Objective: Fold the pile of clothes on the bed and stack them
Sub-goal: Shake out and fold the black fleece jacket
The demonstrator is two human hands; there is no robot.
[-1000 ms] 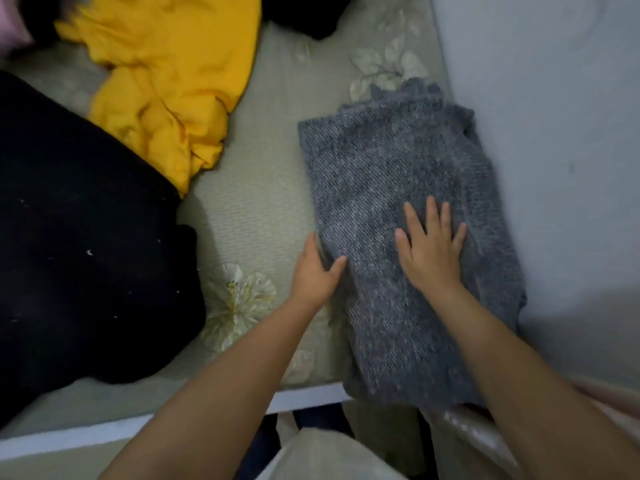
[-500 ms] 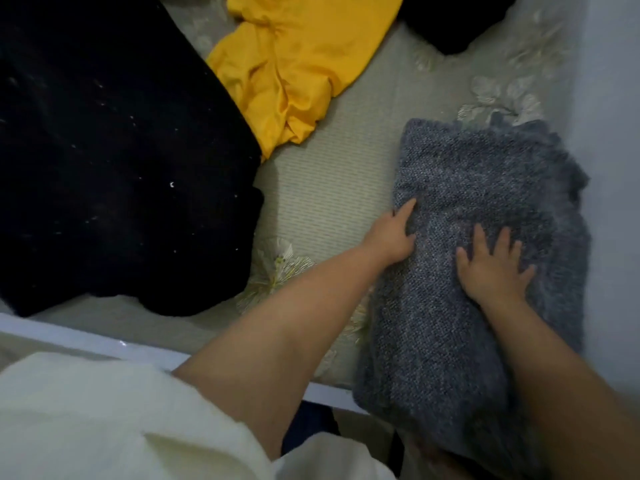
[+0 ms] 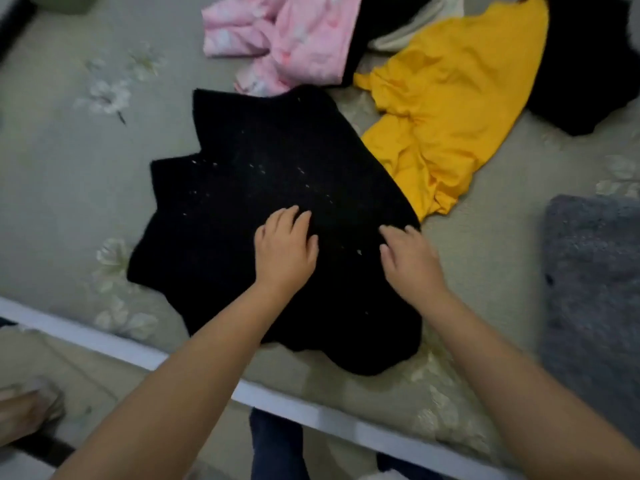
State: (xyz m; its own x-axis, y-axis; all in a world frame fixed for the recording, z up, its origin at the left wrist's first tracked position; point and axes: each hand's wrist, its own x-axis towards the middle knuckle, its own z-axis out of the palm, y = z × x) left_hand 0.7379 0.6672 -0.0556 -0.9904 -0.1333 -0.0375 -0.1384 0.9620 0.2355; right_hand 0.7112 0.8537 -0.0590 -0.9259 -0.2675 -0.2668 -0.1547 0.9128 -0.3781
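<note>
Black knit fabric is lying spread in the middle of the bed [image 3: 52,188], a dark garment [image 3: 263,188] with jagged, uneven edges and tiny pale flecks. The left hand [image 3: 285,251] is resting on it, fingers loosely bent and flat against the knit. The right hand [image 3: 410,259] is touching its right edge with relaxed fingers, gripping nothing. A crumpled yellow garment [image 3: 450,109] is lying just beyond, touching the black one. A pink floral piece [image 3: 280,39] is bunching at the far side. A folded grey woolly garment [image 3: 592,289] is sitting at the right, apart from the others.
</note>
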